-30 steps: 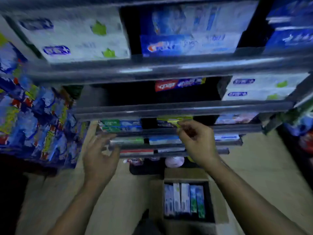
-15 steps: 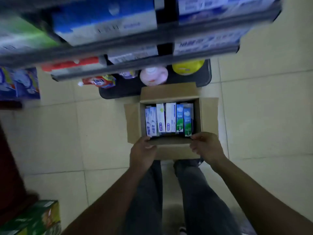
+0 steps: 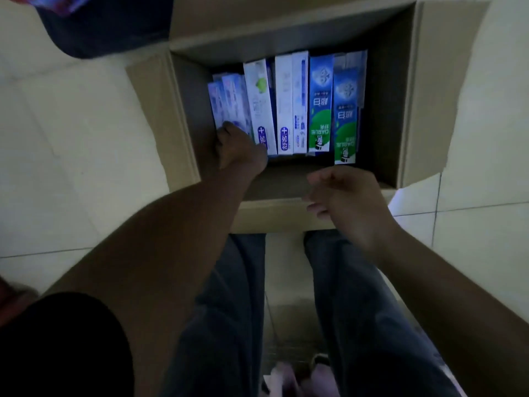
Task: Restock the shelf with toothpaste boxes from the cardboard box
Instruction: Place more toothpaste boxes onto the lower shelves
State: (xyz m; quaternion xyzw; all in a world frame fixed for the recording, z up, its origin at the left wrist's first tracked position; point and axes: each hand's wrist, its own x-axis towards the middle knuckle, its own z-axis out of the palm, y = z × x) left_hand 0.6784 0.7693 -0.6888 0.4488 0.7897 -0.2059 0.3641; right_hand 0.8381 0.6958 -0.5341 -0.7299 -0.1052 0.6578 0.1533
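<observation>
An open cardboard box [image 3: 406,110] stands on the floor in front of my legs. Several toothpaste boxes lie side by side inside it: pale purple ones [image 3: 229,101] at the left, white ones [image 3: 292,104] in the middle, blue-and-green ones [image 3: 320,110] at the right. My left hand [image 3: 239,149] reaches into the box, its fingers curled onto the near end of the leftmost pale purple box. My right hand [image 3: 349,202] hovers over the near rim, fingers loosely apart, holding nothing. The shelf is out of view.
Pale floor tiles [image 3: 71,138] surround the box. A dark base [image 3: 108,24] of the shelf unit shows at the top left. The box flaps [image 3: 148,110] are folded outward. My legs in jeans [image 3: 229,310] fill the lower part of the view.
My view dropped from the shelf to the box and closed in on it. My left hand went from the near flap into the box onto the leftmost boxes. My right hand lifted off the flap.
</observation>
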